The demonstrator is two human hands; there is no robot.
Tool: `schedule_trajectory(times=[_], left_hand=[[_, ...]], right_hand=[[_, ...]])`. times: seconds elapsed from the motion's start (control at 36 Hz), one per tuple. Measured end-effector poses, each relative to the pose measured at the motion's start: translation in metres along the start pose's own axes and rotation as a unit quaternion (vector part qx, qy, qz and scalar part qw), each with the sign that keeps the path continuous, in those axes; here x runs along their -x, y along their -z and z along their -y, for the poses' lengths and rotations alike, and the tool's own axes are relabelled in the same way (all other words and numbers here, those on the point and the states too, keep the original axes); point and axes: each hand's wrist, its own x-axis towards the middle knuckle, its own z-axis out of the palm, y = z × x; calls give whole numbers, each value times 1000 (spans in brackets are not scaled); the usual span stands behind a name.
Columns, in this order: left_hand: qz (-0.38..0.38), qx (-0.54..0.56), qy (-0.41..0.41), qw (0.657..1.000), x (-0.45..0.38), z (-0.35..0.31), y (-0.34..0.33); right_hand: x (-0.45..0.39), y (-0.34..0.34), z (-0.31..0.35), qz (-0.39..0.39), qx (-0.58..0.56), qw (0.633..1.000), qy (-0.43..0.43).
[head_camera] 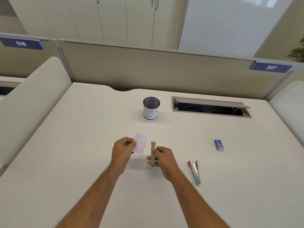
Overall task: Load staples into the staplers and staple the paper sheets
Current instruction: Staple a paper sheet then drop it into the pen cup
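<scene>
My left hand [122,151] pinches a small white paper sheet [140,143] by its left edge, held above the white desk [82,145]. Just to its right, my right hand [164,159] grips a grey stapler [153,152], which points away from me, its tip close to the paper's right edge. A second stapler [195,172], red and silver, lies swung open on the desk to the right of my right hand. A small blue staple box [219,145] rests further right and farther back.
A mesh pen cup [151,108] with a white paper wrap stands at the desk's middle back. To its right a cable hatch [210,107] lies open in the desk. A partition wall closes the far edge, with side panels left and right.
</scene>
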Motion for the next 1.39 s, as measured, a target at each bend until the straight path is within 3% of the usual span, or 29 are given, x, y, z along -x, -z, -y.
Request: schedule_trajectory(times=[0.14, 0.39, 0.61, 1.17, 1.39], left_hand=[[0, 10, 6, 1000, 1, -4, -9], [21, 12, -1, 1000, 11, -12, -36], [68, -2, -13, 998, 27, -15, -56], [67, 16, -6, 998, 43, -23, -67], [130, 46, 42, 990, 49, -31, -67]], right_hand=[[2, 20, 9, 64, -75, 995, -13], [6, 44, 17, 108, -54, 993, -12], [9, 59, 25, 104, 0, 995, 13], [15, 70, 32, 91, 37, 995, 19], [23, 68, 39, 90, 58, 994, 37]])
